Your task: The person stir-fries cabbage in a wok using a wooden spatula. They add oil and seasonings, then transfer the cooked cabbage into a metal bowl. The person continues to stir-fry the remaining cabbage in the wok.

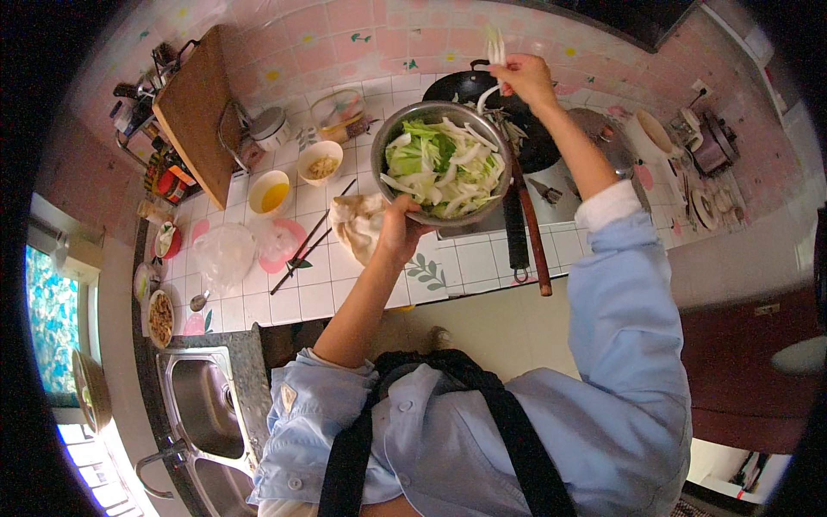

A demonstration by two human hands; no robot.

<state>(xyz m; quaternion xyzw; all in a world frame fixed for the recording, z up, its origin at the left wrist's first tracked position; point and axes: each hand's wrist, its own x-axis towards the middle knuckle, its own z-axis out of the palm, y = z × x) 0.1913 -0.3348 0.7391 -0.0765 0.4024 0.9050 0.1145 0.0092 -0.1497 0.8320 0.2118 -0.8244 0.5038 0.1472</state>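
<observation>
My left hand (pixel 404 229) grips the near rim of a metal bowl (pixel 381 184). Sliced cabbage (pixel 446 168), pale stems and green leaf, fills much of it. Above the far side of a black wok (pixel 543 142), my right hand (pixel 524 79) pinches a bunch of white cabbage strips (pixel 496 55), one of which hangs down. Some pale strips lie in the wok, partly hidden by the bowl. Beside the wok's black handle (pixel 515 226) a long wooden handle (pixel 533 239) sticks out over the counter's front edge. A crumpled cloth (pixel 357 223) lies below the bowl.
Left of the bowl are a dish of yellow liquid (pixel 270 194), a dish of minced food (pixel 321 163), dark chopsticks (pixel 314 236) and a plastic bag (pixel 223 255). A wooden board (pixel 197 116) leans on a rack. A sink (pixel 205 407) is at lower left, a lidded pan (pixel 597 139) at right.
</observation>
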